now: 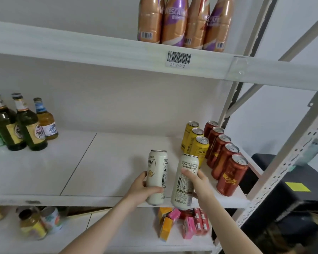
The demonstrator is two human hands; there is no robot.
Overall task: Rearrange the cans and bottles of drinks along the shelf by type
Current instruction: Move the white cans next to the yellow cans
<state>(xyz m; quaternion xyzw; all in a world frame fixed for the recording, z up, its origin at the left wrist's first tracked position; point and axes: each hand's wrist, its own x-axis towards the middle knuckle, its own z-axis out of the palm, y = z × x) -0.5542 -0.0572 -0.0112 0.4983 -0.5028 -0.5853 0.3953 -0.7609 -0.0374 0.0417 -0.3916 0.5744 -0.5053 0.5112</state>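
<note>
Both hands reach the front edge of the middle shelf [99,171]: the left hand [142,190] has its fingers [154,189] curled round an upright white can [157,173]. The right hand [198,182] wraps its fingers [188,174] round a second white can [184,191] just beside it, top leaning slightly right, base overlapping the shelf lip. Behind, to the right, three yellow cans [195,142] and five red cans [226,162] stand in rows running front to back; beer bottles [26,125] stand far left, and coffee bottles [182,21] stand on the shelf above.
</note>
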